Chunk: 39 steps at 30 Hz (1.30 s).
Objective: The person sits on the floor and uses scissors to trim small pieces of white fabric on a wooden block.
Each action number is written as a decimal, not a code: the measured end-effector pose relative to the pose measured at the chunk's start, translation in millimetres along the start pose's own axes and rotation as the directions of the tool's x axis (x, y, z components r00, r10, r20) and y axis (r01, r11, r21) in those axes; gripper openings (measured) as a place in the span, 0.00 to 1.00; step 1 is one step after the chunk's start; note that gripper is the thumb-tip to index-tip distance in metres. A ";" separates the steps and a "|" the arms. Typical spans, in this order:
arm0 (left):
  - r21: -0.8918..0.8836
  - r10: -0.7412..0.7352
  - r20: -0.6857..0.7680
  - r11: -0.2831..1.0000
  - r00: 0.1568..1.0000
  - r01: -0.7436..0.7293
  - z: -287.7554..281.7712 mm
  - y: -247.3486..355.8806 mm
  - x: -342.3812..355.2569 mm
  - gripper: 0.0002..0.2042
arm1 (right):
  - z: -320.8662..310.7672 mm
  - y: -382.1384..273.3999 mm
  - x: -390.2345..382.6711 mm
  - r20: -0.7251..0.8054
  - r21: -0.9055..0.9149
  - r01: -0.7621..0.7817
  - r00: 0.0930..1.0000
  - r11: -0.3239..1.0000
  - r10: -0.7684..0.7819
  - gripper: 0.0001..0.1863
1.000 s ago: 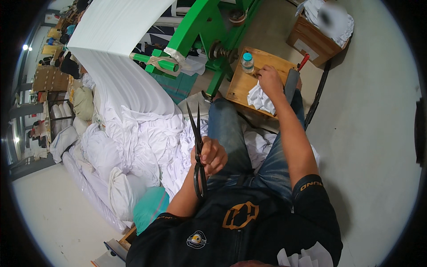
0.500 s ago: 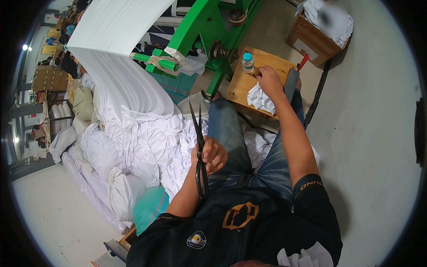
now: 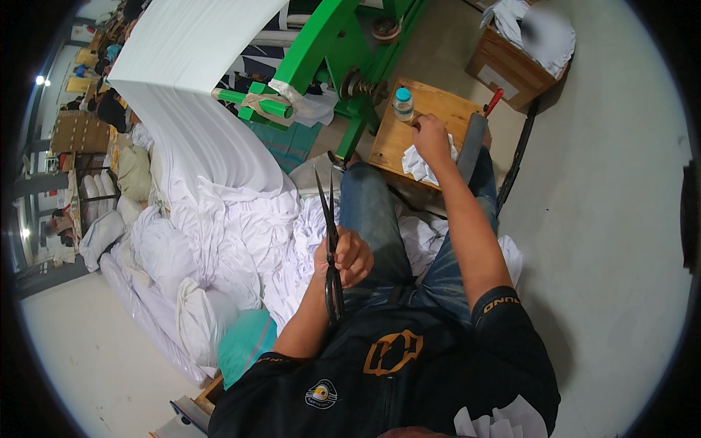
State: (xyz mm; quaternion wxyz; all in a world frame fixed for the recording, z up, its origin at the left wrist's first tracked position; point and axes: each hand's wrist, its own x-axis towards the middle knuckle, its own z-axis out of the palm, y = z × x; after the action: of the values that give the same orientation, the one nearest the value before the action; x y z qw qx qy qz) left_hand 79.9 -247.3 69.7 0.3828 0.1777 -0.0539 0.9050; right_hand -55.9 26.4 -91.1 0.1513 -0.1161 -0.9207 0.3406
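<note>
Black long-bladed scissors (image 3: 327,204) point upward in my left hand (image 3: 345,255), whose fingers are wrapped round the handles. My right hand (image 3: 431,137) is on a small wooden board (image 3: 453,102), just below a clear bottle with a blue cap (image 3: 403,104). Its fingers are bent together at the board; what they hold, if anything, is hidden. Crumpled white fabric pieces (image 3: 416,166) lie under that hand. A grey bar (image 3: 473,146) with a red-handled part (image 3: 494,98) runs along the board's right side.
A green machine (image 3: 303,51) stands ahead, with a white fabric sheet (image 3: 190,44) descending into piles of white cloth (image 3: 226,226). A cardboard box of white material (image 3: 504,69) is at the upper right, a teal sack (image 3: 241,336) lower left, rolls and goods farther left.
My right hand and forearm have shifted slightly left on the board. The scissors tips have swung a little to the right, their blades still slightly apart.
</note>
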 end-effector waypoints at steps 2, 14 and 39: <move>0.003 -0.002 -0.002 1.000 1.000 0.002 1.8 0.0 -0.4 0.20 | -2.1 -3.5 -2.0 -0.019 -0.034 0.031 0.999 0.999 -0.031 0.07; 0.036 -0.013 0.029 0.999 0.999 0.012 18.3 3.1 3.0 0.19 | -10.0 11.9 -4.0 0.112 -0.034 -0.001 0.994 0.999 0.004 0.06; 0.175 -0.013 0.051 0.984 0.999 0.004 59.3 -5.5 10.4 0.14 | -189.4 -149.0 -122.8 0.503 0.831 -0.491 0.864 -0.260 -0.025 0.14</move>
State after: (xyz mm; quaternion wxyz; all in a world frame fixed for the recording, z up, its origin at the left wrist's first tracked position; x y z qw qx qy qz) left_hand 93.8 -250.3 128.4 0.3680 0.2342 0.0168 0.8997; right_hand 109.2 -10.8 119.9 -0.0450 -0.0781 -0.2787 0.9561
